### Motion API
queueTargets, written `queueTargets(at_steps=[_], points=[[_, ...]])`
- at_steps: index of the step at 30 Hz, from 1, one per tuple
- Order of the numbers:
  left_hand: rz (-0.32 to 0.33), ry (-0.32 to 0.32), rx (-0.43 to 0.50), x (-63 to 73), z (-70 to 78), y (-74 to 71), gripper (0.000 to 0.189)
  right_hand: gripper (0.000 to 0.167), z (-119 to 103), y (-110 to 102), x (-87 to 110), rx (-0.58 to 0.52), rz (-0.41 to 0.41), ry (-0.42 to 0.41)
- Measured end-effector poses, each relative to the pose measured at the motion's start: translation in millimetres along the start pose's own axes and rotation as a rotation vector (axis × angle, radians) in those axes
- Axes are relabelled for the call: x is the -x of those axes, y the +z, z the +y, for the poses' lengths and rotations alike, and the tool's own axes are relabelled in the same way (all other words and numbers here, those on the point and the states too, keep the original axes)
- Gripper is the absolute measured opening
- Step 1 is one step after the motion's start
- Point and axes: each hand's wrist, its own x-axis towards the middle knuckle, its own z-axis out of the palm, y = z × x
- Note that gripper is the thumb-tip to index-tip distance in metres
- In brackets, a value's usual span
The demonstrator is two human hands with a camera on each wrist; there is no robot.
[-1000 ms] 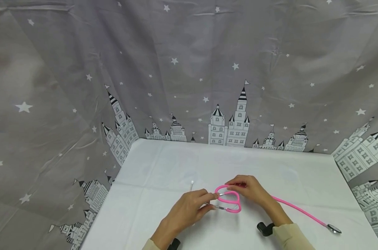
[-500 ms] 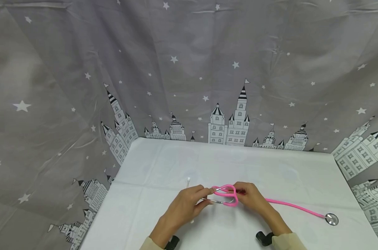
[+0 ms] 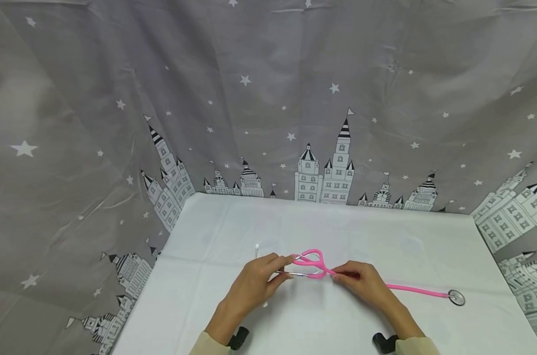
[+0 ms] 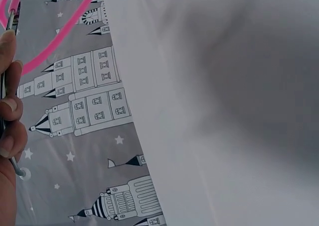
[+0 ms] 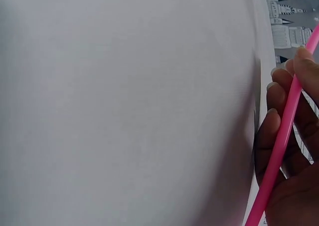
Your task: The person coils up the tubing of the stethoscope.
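Fingers, left hand: curled, with thumb and fingers closed on the thin, silvery metal earpiece tubes
Fingers, right hand: thumb and fingertips pinch the round, bright pink, rubbery-looking tubing just beyond its fork; the other fingers bend loosely behind it
Pink and silvery stethoscope: between both hands over the white, cloth-covered table, the fork facing the left hand, the round, silvery metal chest piece past the right; whether that end touches the table I cannot tell
Likely feel: light overall, tubing soft, bendy and fairly grippy, metal stiff and more slippery, chest piece probably heaviest
Best hold: tubing near the fork plus the metal tubes, sparing the small white ear tip
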Motion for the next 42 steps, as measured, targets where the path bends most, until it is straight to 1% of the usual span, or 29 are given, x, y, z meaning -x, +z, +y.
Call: queueTargets(at_steps=[5,8,9,15,19,23,26,28,32,36,42], points=[[0.012,-0.024,0.003,0.1,-3.8,2.3,0.047,0.014,-3,2,9.6,0.02,-0.01,-0.017],[0.022,-0.04,-0.005,-0.6,-5.8,4.3,0.047,0.013,-9,7,18.0,0.032,-0.024,-0.063],[0.022,-0.045,-0.005,-0.9,-6.4,5.0,0.047,0.013,-12,9,20.9,0.033,-0.023,-0.09],[0.036,-0.059,-0.016,-2.9,-10.0,8.5,0.047,0.015,-32,19,35.5,0.022,-0.019,-0.217],[0.044,-0.072,-0.007,-3.6,-11.5,9.6,0.047,0.017,-49,20,42.2,0.04,-0.027,-0.27],[0.038,-0.085,0.006,-3.5,-11.6,10.4,0.045,0.014,-65,16,47.3,0.067,-0.047,-0.292],[0.033,-0.094,0.007,-2.9,-12.4,11.8,0.046,0.017,-77,12,47.7,0.084,-0.044,-0.322],[0.03,-0.099,0.007,-2.5,-13.1,12.6,0.047,0.023,-85,9,46.2,0.103,-0.027,-0.36],[0.024,-0.106,0.017,-1.6,-13.7,13.5,0.046,0.029,-103,0,41.9,0.15,0.006,-0.419],[0.013,-0.105,0.031,-0.5,-12.6,14.8,0.046,0.031,-119,-10,35.6,0.185,0.034,-0.462],[-0.008,-0.077,0.053,0.4,-7.8,19.0,0.044,0.029,-137,-22,21.8,0.22,0.081,-0.536]])
